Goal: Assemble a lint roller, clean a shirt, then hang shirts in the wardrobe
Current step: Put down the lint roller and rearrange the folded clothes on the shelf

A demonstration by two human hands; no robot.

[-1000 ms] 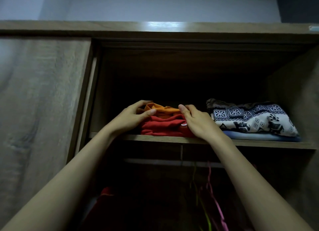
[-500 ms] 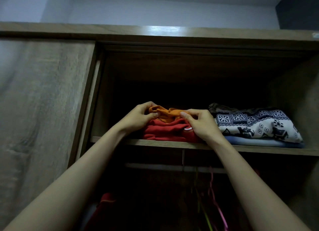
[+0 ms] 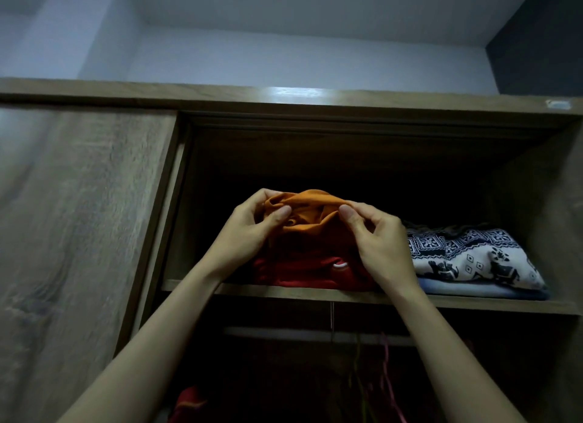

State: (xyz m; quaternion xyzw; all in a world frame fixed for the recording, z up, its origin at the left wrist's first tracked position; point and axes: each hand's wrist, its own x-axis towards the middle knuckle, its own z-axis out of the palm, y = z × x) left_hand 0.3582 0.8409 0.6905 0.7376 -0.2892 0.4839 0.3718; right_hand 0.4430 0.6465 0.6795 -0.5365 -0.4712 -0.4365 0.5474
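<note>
Shirt: the orange shirt (image 3: 303, 214) is bunched at the top of the pile on the wardrobe's upper shelf (image 3: 473, 302), raised a little off the red garment (image 3: 303, 271) folded beneath it.
Left hand: our left hand (image 3: 249, 233) pinches the orange cloth at its left edge, thumb in front, fingers (image 3: 252, 201) curled round behind the fold.
Right hand: our right hand (image 3: 378, 242) mirrors it, nipping the right edge between thumb and forefinger.
Neighbours: a patterned knit (image 3: 467, 255) lies just beside on the right, stacked on a pale blue fold (image 3: 473, 291). It is near our right wrist, not touching the shirt.
Below: a rail (image 3: 284, 332) with a few thin hangers (image 3: 385, 359) in the gloom.
Step, as we read it: we are getting the orange shirt out, ready for a hanger.
Doing it well: we should lift straight up first, then draw it towards us, so the red garment isn't dragged over the shelf lip. Both pinches should stay level so the bundle comes away whole.
Watch for: a trailing sleeve catching the red one. The back of the pile is too dark for us to judge.
</note>
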